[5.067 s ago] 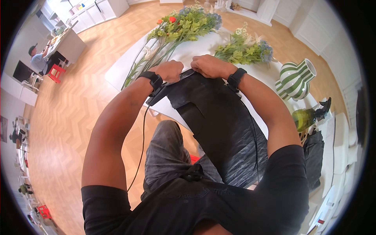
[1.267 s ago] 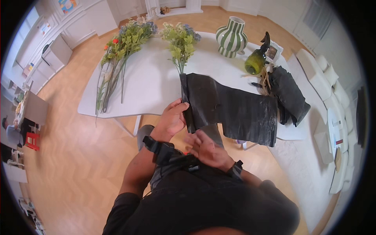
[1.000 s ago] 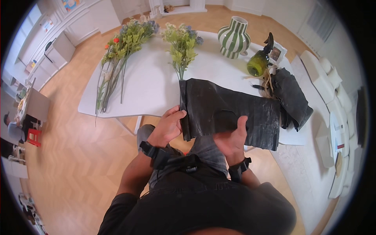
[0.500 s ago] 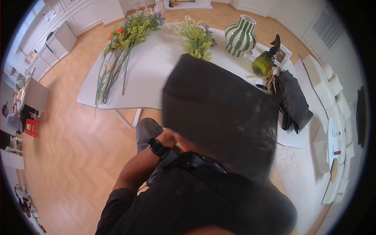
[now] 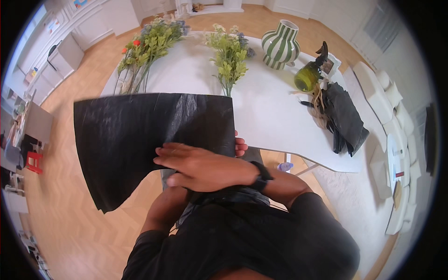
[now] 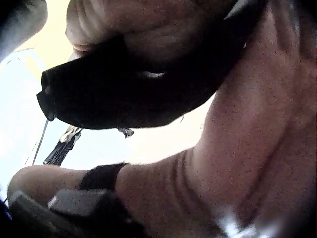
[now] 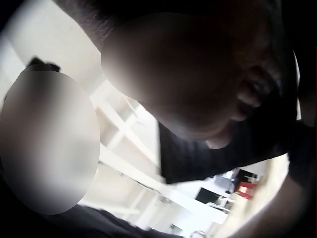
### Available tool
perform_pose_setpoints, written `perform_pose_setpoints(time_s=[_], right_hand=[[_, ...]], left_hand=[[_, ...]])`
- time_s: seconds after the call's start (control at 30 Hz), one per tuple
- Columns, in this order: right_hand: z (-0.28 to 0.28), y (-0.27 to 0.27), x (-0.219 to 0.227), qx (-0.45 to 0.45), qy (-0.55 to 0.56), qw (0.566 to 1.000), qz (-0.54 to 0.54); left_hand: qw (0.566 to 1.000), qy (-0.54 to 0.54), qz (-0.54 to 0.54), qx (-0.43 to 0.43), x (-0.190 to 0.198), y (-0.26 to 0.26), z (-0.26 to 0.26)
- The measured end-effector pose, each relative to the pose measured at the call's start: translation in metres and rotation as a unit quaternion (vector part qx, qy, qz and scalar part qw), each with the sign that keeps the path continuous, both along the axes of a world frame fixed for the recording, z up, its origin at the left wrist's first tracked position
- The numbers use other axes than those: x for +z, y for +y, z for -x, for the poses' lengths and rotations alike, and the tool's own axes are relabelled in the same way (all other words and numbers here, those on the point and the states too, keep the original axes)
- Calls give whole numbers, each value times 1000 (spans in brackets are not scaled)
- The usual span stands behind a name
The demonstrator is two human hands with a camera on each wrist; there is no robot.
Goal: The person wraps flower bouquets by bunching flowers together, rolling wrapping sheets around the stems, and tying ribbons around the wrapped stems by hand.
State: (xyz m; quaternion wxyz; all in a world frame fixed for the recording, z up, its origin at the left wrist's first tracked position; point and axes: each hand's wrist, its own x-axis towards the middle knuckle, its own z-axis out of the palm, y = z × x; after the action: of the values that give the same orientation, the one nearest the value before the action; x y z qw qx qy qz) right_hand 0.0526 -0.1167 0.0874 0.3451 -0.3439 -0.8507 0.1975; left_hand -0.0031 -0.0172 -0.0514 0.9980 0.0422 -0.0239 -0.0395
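Note:
A broad, slightly glossy black sheet (image 5: 126,121) spreads across the front of my body in the head view, its free part reaching left and down. My left hand (image 5: 240,146) holds its right edge from behind; only fingertips show past that edge, and the rest is hidden. Across the sheet's face lies my right hand (image 5: 205,168), fingers extended and resting on it. The left wrist view has a dark curved band of the sheet (image 6: 129,99) close up. Beyond its top edge lie a smaller flower bunch (image 5: 229,60) and a larger bunch (image 5: 151,51), their lower stems hidden.
The white table (image 5: 280,116) also carries a green-and-white striped vase (image 5: 281,45), a green spray bottle (image 5: 306,77), pale raffia strands (image 5: 317,105) and folded black sheets (image 5: 346,114). A bottle (image 5: 284,166) stands below the table edge. A red stool (image 5: 34,162) is far left.
The black sheet has swung from the right, through a blurred turn, over to the left. My right hand, beside and then hidden behind it, now rests across its face. The flowers stay put.

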Motion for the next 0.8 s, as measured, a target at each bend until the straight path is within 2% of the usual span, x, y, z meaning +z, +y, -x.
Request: perform_pose_setpoints(time_s=[0.03, 0.07, 0.1, 0.13, 0.17, 0.2, 0.23, 0.27, 0.33, 0.37, 0.5, 0.57, 0.6, 0.67, 0.7, 0.73, 0.77, 0.8], right_hand=[[-17, -4, 10, 44, 118, 992, -5], [-39, -7, 17, 21, 147, 989, 26], [-61, -11, 22, -2, 176, 983, 56], [-77, -14, 14, -107, 211, 966, 107], [-84, -20, 29, -275, 313, 834, 362], [-111, -3, -15, -316, 286, 889, 171], [-129, 8, -40, -349, 338, 845, 222], [-135, 12, -44, -352, 339, 844, 221], [-138, 18, -48, -307, 455, 711, 440], [-138, 22, -53, -259, 471, 711, 453], [-131, 42, -67, -227, 516, 692, 452], [-124, 42, -58, -319, 412, 734, 435], [-120, 44, -55, -317, 411, 734, 437], [-111, 46, -53, -382, 366, 771, 354], [-110, 48, -54, -383, 368, 770, 354], [-110, 51, -55, -389, 340, 788, 333], [-110, 54, -56, -395, 311, 806, 312], [-112, 57, -60, -396, 312, 805, 313]], left_hand=[[1000, -1, 2, 3, 6, -15, -4], [981, -76, 30, 178, 21, -47, -14], [925, -147, 56, 346, 38, -78, -25], [837, -211, 79, 499, 49, -93, -29], [907, -42, -68, 413, 53, -78, -11], [922, 129, -211, 298, 55, -61, 8], [924, 129, -211, 293, 52, -56, 8], [937, 106, -208, 259, 48, -52, 6], [950, 86, -204, 222, 48, -53, 2], [947, 76, -197, 242, 52, -56, 0], [934, 77, -209, 281, 75, -61, -6], [936, 78, -218, 265, 69, -58, -8], [940, 78, -224, 247, 66, -58, -7], [936, 85, -239, 242, 70, -57, -4], [933, 90, -255, 235, 72, -57, -3], [934, 92, -255, 232, 68, -55, -3], [919, 95, -304, 233, 59, -53, -4], [901, 97, -352, 234, 50, -51, -5]])
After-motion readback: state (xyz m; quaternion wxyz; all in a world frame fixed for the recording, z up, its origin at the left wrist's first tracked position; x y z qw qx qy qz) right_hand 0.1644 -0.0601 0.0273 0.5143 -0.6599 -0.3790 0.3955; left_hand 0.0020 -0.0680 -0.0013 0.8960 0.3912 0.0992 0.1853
